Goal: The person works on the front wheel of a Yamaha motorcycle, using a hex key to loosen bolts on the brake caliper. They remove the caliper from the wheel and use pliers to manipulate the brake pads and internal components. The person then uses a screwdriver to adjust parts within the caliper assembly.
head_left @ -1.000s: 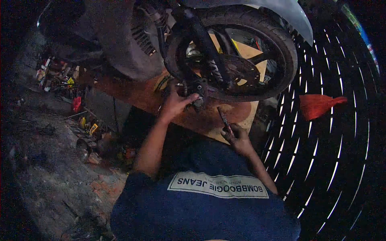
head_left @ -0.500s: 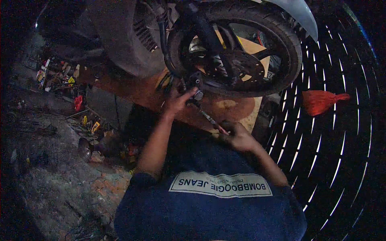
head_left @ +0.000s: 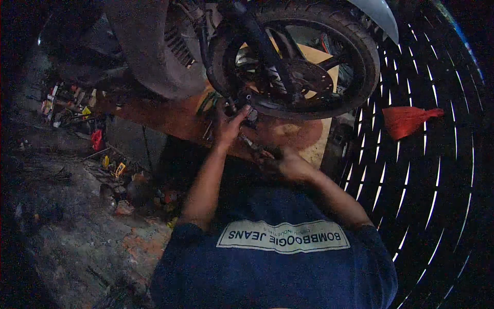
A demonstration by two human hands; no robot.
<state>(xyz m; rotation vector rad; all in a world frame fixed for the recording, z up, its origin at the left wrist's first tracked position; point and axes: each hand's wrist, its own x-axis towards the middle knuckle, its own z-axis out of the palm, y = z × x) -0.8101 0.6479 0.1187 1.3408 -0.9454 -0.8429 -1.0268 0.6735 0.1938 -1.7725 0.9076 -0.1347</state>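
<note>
Dark metal clasped near the centre of the frame: a small caliper-like part [head_left: 251,114] in the left hand [head_left: 228,126], fingers curled behind, thumb laid along the front. Closed likewise, just below and to the right, the right hand [head_left: 293,166] around a slender tool [head_left: 251,146], pointed up and left toward the part. Hard to tell, in such gloom and blur, whether touching at the tip. Partway along, to judge by the layout: part apparently already off the brake disc [head_left: 314,77], not seated over its edge; work on the part seemingly unfinished, with both hands occupied. Above, in the upper middle, the wheel [head_left: 368,72] in place beside the fork [head_left: 257,38]. Below the wheel, a brown board [head_left: 159,118]. Farther out, small scattered clutter [head_left: 77,108] at upper left, and a red flared bundle [head_left: 404,122] over dark slats [head_left: 381,170] at right.
</note>
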